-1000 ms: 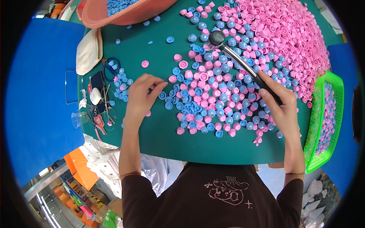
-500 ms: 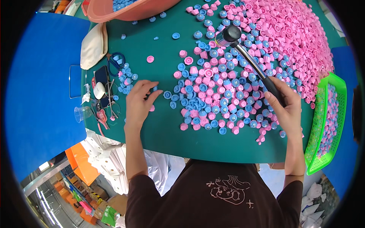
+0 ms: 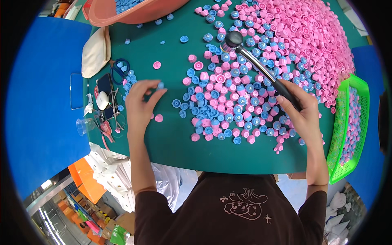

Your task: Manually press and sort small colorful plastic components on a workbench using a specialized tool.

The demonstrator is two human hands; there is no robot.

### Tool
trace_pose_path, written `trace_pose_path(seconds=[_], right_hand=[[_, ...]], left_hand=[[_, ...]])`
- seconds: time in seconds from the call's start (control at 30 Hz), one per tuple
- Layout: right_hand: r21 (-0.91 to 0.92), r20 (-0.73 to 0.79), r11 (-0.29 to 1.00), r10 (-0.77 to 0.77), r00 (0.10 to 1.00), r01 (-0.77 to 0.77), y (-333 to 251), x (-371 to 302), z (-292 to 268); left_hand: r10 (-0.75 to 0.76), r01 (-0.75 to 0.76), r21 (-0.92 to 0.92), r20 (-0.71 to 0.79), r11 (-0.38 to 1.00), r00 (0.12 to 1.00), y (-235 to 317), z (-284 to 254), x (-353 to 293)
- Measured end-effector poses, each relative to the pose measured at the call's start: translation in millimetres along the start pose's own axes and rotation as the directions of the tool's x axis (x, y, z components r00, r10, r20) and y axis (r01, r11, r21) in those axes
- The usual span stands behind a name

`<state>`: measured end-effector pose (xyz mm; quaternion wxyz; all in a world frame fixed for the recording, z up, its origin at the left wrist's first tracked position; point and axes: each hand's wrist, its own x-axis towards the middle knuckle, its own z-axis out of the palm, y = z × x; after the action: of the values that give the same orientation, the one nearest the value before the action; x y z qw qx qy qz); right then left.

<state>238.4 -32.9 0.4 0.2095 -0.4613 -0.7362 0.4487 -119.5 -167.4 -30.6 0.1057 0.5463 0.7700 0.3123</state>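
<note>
Between the thumb and fingertips of my left hand (image 3: pixel 139 103) is a small blue cap (image 3: pixel 160 85), raised over the green table (image 3: pixel 175 151). A pink cup (image 3: pixel 159 118) sits on the table just below that hand. My right hand (image 3: pixel 303 110) is wrapped round the black grip of a hammer (image 3: pixel 261 68) with a metal shaft. Its black head points up and left, above the scattered pieces. Under it lie loose blue caps (image 3: pixel 204 111), pink cups (image 3: pixel 192 58) and joined blue-and-pink pieces shaped like cupcakes (image 3: pixel 242 101).
A large heap of pink cups (image 3: pixel 314 32) fills the far right. A green basket (image 3: pixel 335 163) of mixed pieces stands at the right edge, a salmon basin (image 3: pixel 143 16) of blue pieces at the far left. Scissors (image 3: pixel 107 128), a phone (image 3: pixel 105 83) and a cloth (image 3: pixel 94 53) lie left.
My left hand has moved left with the blue cap in its fingers, uncovering more of the pink cup. The hammer head has swung a little left and down. The whole view has shifted slightly.
</note>
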Motion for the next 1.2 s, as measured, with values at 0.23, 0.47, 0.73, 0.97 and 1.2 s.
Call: trace_pose_path(seconds=[0.23, 0.47, 0.73, 0.97, 1.2], right_hand=[[0.019, 0.058, 0.999, 0.032, 0.998, -0.033, -6.6, 6.7, 9.9], [-0.028, 0.063, 0.998, -0.048, 0.997, 0.05, -2.0, 7.7, 14.8], [-0.142, 0.112, 0.964, -0.209, 0.971, 0.224, -8.8, 13.4, 24.4], [-0.343, 0.206, 0.863, -0.316, 0.926, 0.371, -11.6, 17.5, 41.4], [-0.274, 0.05, 0.95, -0.143, 0.989, 0.151, -29.3, 12.9, 7.2]], left_hand=[[0.376, -0.374, -0.04, 0.127, 0.927, 0.918, 38.4, 49.1, 59.2], [0.42, -0.422, -0.02, 0.138, 0.906, 0.897, 36.8, 61.5, 63.9], [0.349, -0.347, -0.039, 0.129, 0.937, 0.928, 38.6, 50.8, 58.8], [-0.037, 0.036, 0.007, 0.112, 0.999, 0.993, 31.2, 13.2, 18.3], [0.012, -0.008, -0.014, 0.271, 1.0, 0.962, 12.2, 10.6, -24.4]])
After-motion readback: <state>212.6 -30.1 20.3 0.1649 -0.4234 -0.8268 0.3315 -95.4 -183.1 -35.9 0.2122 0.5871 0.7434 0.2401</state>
